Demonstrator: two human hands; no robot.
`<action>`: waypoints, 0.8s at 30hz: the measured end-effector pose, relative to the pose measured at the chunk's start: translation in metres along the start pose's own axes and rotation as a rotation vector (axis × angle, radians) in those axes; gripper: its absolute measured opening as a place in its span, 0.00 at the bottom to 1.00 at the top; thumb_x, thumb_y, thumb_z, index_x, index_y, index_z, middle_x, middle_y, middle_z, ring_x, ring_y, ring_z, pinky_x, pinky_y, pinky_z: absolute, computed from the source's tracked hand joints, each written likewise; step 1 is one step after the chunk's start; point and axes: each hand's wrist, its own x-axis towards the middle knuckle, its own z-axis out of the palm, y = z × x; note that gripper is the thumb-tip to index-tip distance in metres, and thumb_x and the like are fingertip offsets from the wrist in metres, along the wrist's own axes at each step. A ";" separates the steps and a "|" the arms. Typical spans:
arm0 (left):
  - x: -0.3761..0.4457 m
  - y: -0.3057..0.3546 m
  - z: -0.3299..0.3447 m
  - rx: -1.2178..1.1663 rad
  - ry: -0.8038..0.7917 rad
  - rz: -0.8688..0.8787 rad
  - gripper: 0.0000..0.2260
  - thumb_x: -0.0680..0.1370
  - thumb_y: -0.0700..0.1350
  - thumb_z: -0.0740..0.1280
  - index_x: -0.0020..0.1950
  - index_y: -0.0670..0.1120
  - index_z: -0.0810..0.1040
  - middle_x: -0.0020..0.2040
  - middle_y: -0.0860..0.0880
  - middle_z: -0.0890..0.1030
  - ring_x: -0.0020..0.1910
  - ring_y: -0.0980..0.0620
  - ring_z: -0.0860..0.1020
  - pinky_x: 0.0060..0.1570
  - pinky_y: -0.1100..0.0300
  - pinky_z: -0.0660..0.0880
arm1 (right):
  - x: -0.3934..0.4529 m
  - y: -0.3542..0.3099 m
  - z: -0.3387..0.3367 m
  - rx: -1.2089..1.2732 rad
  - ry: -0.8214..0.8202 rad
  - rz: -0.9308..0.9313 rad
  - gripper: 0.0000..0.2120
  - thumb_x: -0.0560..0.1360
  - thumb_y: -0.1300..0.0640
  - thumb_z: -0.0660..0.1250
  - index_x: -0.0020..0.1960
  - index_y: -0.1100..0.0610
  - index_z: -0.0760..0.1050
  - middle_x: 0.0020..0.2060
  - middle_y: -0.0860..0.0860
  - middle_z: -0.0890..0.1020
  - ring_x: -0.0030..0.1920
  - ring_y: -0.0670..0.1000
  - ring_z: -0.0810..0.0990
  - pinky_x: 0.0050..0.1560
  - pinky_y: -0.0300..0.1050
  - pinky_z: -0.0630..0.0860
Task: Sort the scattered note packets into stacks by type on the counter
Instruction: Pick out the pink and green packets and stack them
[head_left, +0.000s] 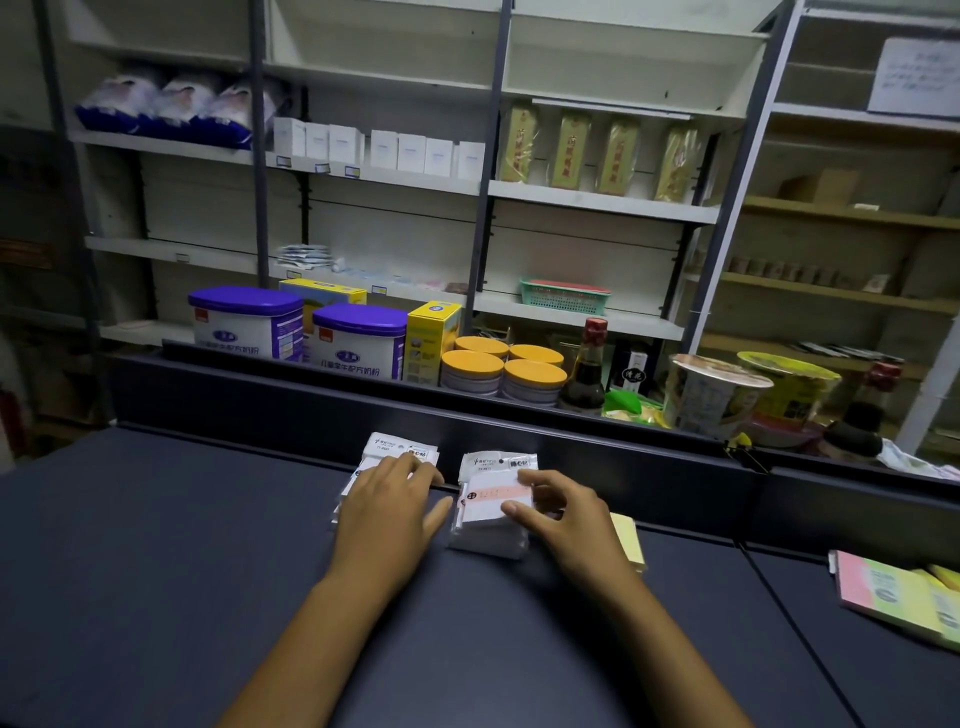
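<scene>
Two stacks of white wrapped note packets stand on the dark counter against its raised back ledge. My left hand lies flat on the left stack, fingers spread, covering most of it. My right hand pinches the top packet of the right stack, thumb below and fingers on its right edge; that packet has a pink band. A pale yellow note packet lies just right of my right hand, partly hidden by it. Pink, yellow and green packets lie at the far right.
Behind the ledge stand purple-lidded tins, orange-lidded jars, a soy sauce bottle and instant noodle cups. Shelves with boxes and bags fill the wall behind.
</scene>
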 end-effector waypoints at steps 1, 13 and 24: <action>0.000 -0.001 0.000 -0.006 0.000 -0.010 0.10 0.77 0.55 0.65 0.54 0.53 0.78 0.52 0.56 0.78 0.54 0.53 0.76 0.56 0.58 0.71 | 0.000 0.001 0.001 -0.038 -0.002 -0.008 0.20 0.70 0.47 0.77 0.61 0.49 0.81 0.49 0.45 0.84 0.50 0.41 0.81 0.51 0.35 0.77; -0.003 0.006 -0.004 -0.100 0.001 -0.062 0.06 0.77 0.52 0.67 0.51 0.53 0.79 0.51 0.57 0.77 0.51 0.55 0.76 0.48 0.61 0.70 | -0.007 0.013 0.006 -0.293 -0.053 -0.051 0.19 0.76 0.41 0.69 0.65 0.45 0.77 0.50 0.45 0.73 0.55 0.44 0.72 0.58 0.40 0.72; 0.007 0.077 -0.012 -0.133 -0.095 0.144 0.10 0.79 0.55 0.64 0.58 0.54 0.76 0.55 0.55 0.75 0.55 0.53 0.74 0.51 0.60 0.69 | -0.049 0.011 -0.110 -0.620 -0.070 -0.100 0.20 0.77 0.44 0.68 0.66 0.49 0.72 0.59 0.45 0.75 0.62 0.45 0.74 0.61 0.44 0.73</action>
